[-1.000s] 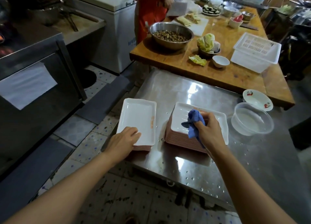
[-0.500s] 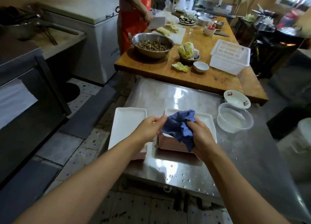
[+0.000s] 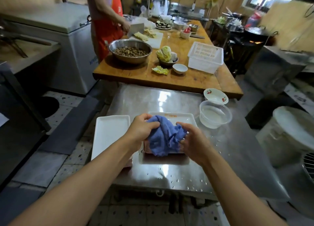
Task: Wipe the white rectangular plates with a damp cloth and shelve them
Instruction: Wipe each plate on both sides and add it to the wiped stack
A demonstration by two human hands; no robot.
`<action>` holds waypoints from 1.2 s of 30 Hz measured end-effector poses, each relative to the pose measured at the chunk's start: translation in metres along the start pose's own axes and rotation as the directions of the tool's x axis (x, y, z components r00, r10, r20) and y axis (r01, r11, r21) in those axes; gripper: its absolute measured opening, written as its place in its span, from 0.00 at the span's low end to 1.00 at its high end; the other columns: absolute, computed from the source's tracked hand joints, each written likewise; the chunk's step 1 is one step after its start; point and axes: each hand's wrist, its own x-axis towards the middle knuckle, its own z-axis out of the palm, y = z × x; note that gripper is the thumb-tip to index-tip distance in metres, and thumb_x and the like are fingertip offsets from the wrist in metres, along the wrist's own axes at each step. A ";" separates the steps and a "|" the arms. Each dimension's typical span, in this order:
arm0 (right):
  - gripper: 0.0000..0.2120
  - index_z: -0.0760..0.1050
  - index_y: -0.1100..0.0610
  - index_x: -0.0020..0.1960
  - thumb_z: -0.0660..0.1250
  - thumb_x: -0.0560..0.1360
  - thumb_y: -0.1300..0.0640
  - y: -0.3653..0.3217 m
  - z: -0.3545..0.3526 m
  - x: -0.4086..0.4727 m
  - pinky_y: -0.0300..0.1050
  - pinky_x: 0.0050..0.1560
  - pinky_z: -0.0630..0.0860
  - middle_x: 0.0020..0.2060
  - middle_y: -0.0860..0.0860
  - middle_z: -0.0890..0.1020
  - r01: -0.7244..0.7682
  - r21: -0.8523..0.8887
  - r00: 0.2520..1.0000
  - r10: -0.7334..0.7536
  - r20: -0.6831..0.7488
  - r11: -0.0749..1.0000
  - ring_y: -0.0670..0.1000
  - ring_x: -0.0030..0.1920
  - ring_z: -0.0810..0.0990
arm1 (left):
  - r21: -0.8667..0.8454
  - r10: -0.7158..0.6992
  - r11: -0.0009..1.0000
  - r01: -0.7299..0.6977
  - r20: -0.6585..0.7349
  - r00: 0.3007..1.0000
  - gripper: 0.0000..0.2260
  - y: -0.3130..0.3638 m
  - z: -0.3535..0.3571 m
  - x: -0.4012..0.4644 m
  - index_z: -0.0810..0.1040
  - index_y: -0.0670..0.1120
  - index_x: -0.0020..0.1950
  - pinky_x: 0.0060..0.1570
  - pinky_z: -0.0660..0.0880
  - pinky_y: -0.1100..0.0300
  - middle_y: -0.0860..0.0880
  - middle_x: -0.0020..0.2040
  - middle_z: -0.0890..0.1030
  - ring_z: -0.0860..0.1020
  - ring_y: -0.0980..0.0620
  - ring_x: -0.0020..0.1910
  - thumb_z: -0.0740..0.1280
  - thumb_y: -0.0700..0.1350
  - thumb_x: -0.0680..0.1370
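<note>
Head view: my left hand [image 3: 141, 129] and right hand [image 3: 192, 141] both clutch the crumpled blue cloth [image 3: 164, 135], fingers curled into its soft folds, above the glossy rectangular plate stack [image 3: 185, 118] on wet steel table [image 3: 237, 157]. The cloth is now bunched lower.

I can't read any writing here. The blue lettering on the front of the chest freezer [image 3: 92, 61] is too blurred to make out, the orange mark on the top plate [image 3: 170, 115] is only a smear, and the white sign on the apron [image 3: 120, 9] is unclear.
</note>
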 end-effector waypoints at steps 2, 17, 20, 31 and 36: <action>0.14 0.74 0.58 0.55 0.71 0.72 0.55 0.001 -0.007 0.007 0.52 0.48 0.76 0.48 0.58 0.80 0.071 -0.255 0.997 -0.080 -0.024 0.964 0.57 0.47 0.80 | 0.043 0.068 0.997 -0.069 0.024 0.997 0.04 0.004 0.004 0.000 0.76 0.45 0.44 0.34 0.74 0.65 0.47 0.40 0.79 0.78 0.53 0.39 0.67 0.38 0.76; 0.32 0.70 0.51 0.65 0.77 0.64 0.53 -0.010 -0.049 0.037 0.44 0.56 0.77 0.56 0.51 0.80 0.308 -0.484 0.932 -0.156 0.328 0.819 0.48 0.56 0.79 | 0.246 0.172 0.957 -0.154 -0.052 0.984 0.06 0.006 0.045 0.027 0.78 0.47 0.40 0.39 0.75 0.59 0.48 0.36 0.80 0.78 0.51 0.38 0.68 0.38 0.76; 0.14 0.76 0.58 0.53 0.70 0.68 0.64 -0.006 -0.057 0.042 0.44 0.49 0.75 0.45 0.52 0.81 0.317 -0.540 0.948 -0.235 0.217 0.780 0.49 0.45 0.79 | 0.413 0.254 0.891 -0.192 -0.100 0.962 0.05 0.010 0.043 0.031 0.78 0.48 0.39 0.41 0.76 0.53 0.47 0.37 0.82 0.79 0.49 0.39 0.70 0.42 0.74; 0.18 0.65 0.53 0.66 0.61 0.78 0.64 -0.038 -0.085 0.031 0.53 0.50 0.78 0.45 0.63 0.81 0.205 -0.322 0.971 -0.234 -0.052 0.924 0.56 0.47 0.81 | -0.201 -0.206 0.957 0.208 0.032 0.978 0.26 0.013 0.061 0.034 0.64 0.50 0.66 0.28 0.77 0.62 0.40 0.53 0.76 0.78 0.47 0.42 0.68 0.32 0.73; 0.24 0.74 0.50 0.60 0.72 0.68 0.68 -0.059 -0.112 0.018 0.45 0.53 0.79 0.50 0.53 0.80 0.328 -0.550 0.943 -0.305 0.136 0.768 0.50 0.50 0.80 | 0.164 -0.041 0.986 0.022 0.114 0.993 0.24 0.010 0.079 0.041 0.77 0.46 0.59 0.48 0.76 0.60 0.41 0.54 0.80 0.78 0.46 0.50 0.66 0.24 0.68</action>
